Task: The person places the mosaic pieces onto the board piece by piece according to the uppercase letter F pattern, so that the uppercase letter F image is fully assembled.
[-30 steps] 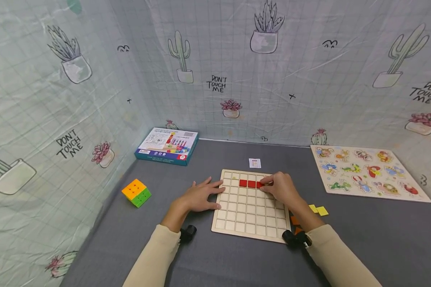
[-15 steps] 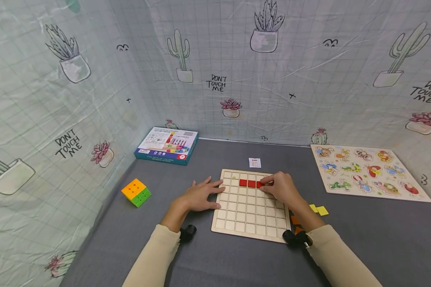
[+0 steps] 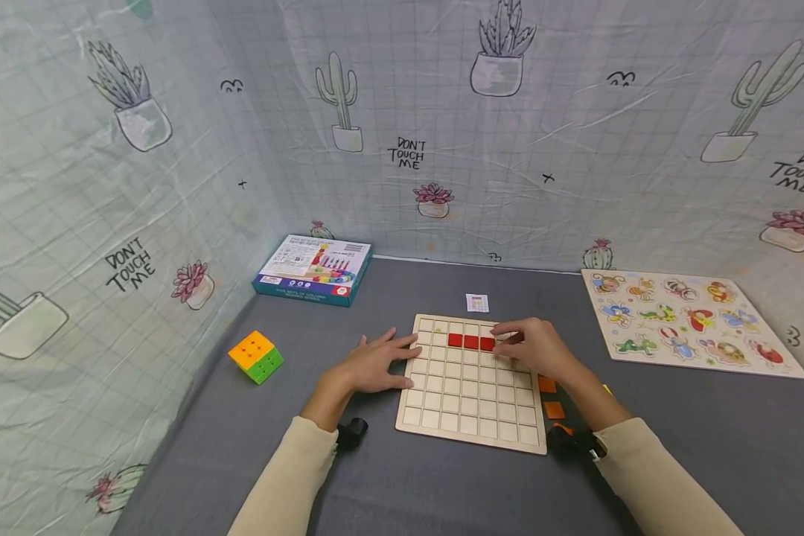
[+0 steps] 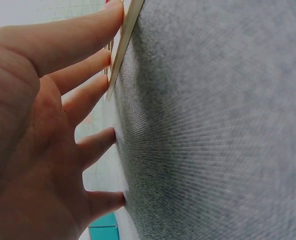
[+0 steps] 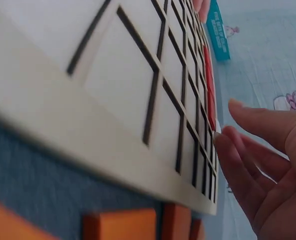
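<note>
A square wooden grid board [image 3: 469,406] lies on the grey cloth, with three red square tiles [image 3: 471,342] side by side in cells near its far edge. My left hand [image 3: 373,366] spreads its fingers at the board's left edge. In the left wrist view, its thumb and two fingers [image 4: 85,100] touch the edge while the other two fingertips rest on the cloth. Over the right part of the board, my right hand [image 3: 539,348] is just beside the rightmost red tile. Its thumb and fingers [image 5: 238,165] stand apart in the right wrist view, nothing between them.
Orange tiles [image 3: 553,410] lie along the board's right edge; a yellow tile [image 3: 607,389] shows behind the right forearm. Behind the board is a small printed card [image 3: 477,303]. A toy box [image 3: 313,269] and puzzle cube [image 3: 256,356] stand left, an insect puzzle board [image 3: 693,324] right.
My right thumb and fingers have let go of the rightmost red tile, which stays in its cell. The right hand has shifted slightly right; the left keeps its place.
</note>
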Available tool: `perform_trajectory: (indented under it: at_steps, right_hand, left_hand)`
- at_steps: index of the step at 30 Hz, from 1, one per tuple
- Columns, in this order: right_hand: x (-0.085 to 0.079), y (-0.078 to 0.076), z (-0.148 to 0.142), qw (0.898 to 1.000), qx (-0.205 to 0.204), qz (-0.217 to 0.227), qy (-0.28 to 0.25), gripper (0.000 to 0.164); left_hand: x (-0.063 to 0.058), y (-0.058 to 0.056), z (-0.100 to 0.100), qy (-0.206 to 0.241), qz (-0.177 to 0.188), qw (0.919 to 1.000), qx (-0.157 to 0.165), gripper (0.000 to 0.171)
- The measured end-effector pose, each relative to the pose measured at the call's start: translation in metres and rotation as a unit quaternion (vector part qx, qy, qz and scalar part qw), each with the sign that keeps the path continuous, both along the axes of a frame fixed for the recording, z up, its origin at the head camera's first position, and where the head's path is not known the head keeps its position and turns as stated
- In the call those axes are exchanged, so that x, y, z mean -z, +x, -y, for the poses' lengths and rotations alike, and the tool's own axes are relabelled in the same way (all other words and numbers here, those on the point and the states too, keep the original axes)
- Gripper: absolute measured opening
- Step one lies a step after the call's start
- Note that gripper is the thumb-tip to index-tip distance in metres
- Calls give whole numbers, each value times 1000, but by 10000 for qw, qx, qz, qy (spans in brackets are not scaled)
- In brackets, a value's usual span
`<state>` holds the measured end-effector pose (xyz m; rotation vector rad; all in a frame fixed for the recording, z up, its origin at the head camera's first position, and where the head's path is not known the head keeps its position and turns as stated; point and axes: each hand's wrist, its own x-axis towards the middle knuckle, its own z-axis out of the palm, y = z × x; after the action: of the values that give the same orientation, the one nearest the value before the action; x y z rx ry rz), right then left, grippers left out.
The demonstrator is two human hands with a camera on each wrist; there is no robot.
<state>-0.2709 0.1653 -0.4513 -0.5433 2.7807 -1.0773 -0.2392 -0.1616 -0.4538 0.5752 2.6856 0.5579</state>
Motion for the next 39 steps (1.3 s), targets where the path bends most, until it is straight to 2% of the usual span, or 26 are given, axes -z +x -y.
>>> perform_trajectory:
  at_steps: [8, 13, 20, 25, 31, 39]
  right_hand:
    - [-16, 5, -30, 9979, 36, -344, 547, 39]
    - [-19, 10, -48, 9962, 107, -469, 725, 42]
    - [-8, 17, -63, 9949, 258, -201, 954, 48]
    - [4, 21, -70, 9929, 272, -228, 1136, 50]
    - [9, 24, -71, 9905, 382, -491, 1224, 46]
    - [11, 29, -69, 9901, 615, -483, 1162, 33]
  left_hand:
    - [0, -1, 0, -33, -21, 10000, 24, 67]
    - [0, -1, 0, -36, -36, 10000, 54, 67]
    - [0, -1, 0, -32, -33, 10000, 76, 66]
    - [0, 0, 0, -40, -44, 9999, 107, 66]
    - [-1, 1, 0, -31, -61, 9999, 100, 66]
    - [-1, 1, 0, 8, -14, 10000, 81, 66]
